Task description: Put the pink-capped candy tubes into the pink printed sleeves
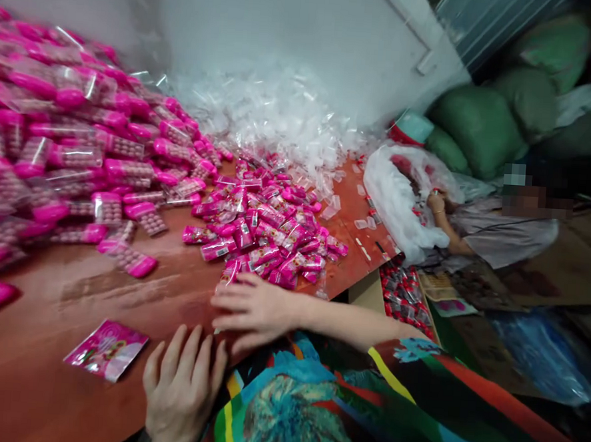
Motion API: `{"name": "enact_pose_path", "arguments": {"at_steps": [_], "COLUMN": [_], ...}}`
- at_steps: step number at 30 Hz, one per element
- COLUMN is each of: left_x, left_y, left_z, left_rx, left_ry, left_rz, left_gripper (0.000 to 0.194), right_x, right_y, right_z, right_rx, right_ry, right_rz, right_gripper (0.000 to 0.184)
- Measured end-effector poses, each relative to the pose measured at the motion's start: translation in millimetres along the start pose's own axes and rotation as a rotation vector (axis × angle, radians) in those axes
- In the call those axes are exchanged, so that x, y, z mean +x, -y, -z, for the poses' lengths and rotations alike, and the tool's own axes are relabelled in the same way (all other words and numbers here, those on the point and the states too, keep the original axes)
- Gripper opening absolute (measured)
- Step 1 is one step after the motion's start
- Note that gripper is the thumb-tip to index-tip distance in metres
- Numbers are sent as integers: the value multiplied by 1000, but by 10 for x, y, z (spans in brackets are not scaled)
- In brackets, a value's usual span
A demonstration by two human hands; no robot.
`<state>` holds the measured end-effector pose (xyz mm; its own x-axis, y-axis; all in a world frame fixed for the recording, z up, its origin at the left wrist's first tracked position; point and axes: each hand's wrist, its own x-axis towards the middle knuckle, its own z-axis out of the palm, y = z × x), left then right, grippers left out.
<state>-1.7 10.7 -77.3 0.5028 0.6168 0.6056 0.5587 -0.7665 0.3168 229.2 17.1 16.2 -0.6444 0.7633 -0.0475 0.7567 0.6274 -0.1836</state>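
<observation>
Presently, the left hand point(180, 381) is palm-down, fingers loosely spread, at the red table point(34, 405) near a flat pink sachet point(106, 349), while the right hand point(257, 307), whose grip cannot be determined, is just before the pink packets point(269, 229), with clear plastic pieces point(287, 107) heaped beyond.

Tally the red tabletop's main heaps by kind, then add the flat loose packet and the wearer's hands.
Heap of pink-capped clear plastic containers: 1
Heap of shiny pink wrapped packets: 1
Heap of clear plastic pieces: 1
Flat pink rectangular packet lying apart: 1
Bare left hand and bare right hand: 2
Total: 6
</observation>
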Motion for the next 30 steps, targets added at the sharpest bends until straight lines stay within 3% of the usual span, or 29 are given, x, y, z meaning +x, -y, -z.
{"name": "enact_pose_path", "arguments": {"at_steps": [2,4,9,13,15,19,22,25,28,30], "left_x": [-3,-1,46,109,117,77,51,57,53,32], "left_y": [10,14,-11,-107,-137,-21,168,307,360,374], "left_z": [-12,-19,12,147,264,531,656,645,559,512], "left_rx": [7,-4,-19,-4,-30,54,203,252,205,167], "left_ry": [-15,-16,-10,12,-52,-195,-194,-40,50,42], "left_rz": [1,13,33,11,5,136,260,336,378,403], "left_gripper": [33,32,26,16,12,21,34,50,61,66], "right_x": [-173,-228,-147,-221,-348,-766,-1109,-1268,-1073,-712], "right_y": [97,47,-177,36,249,618,712,707,663,602], "right_z": [-270,-438,-438,-487,-600,-799,-746,-551,-388,-341], "right_rx": [0,-1,-4,-4,28,118,123,79,89,155], "right_ry": [1,-56,-186,-332,-376,-348,-246,-117,-125,-283], "right_rz": [21,-92,-334,-395,-338,-24,-39,-48,-47,-72], "right_gripper": [48,45,36,34,33,31,30,25,26,28]}}
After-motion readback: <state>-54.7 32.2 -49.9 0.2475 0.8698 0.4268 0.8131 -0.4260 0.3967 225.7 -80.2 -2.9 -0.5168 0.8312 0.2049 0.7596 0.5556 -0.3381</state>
